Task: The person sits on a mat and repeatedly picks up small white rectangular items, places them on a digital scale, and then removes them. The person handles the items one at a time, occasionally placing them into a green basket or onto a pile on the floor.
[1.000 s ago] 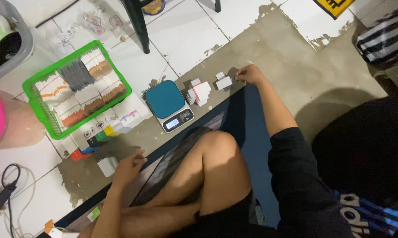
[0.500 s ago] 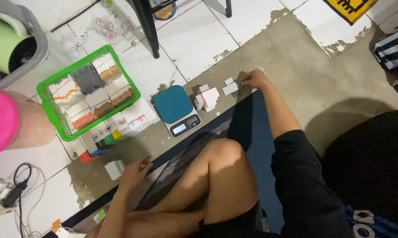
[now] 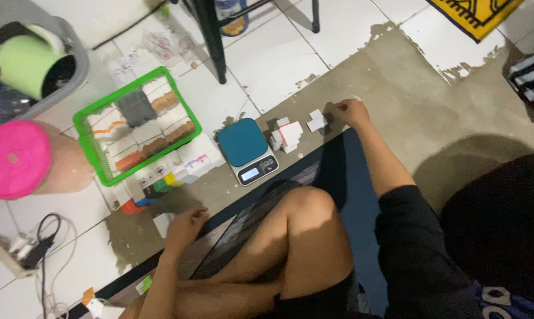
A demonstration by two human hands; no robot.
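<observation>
I sit on the floor with one bare knee [image 3: 305, 218] raised. My right hand [image 3: 351, 111] reaches out over the grey concrete, and its fingertips pinch a small white card [image 3: 316, 121] beside a loose pile of white cards [image 3: 287, 136]. My left hand [image 3: 185, 227] rests low on the floor with curled fingers touching a small white box [image 3: 160, 224]; its grip is unclear. A blue-topped digital scale [image 3: 246, 150] stands between the two hands.
A green basket [image 3: 95, 159] of small packets sits on the left, with colourful little boxes [image 3: 160, 180] in front. A pink lid [image 3: 13, 159], a grey bin [image 3: 54, 100], a power strip with cables [image 3: 19, 254] and a black stool leg [image 3: 211, 41] stand around.
The view has drifted slightly. My right hand stays at the white cards and my left hand stays by the small white box.
</observation>
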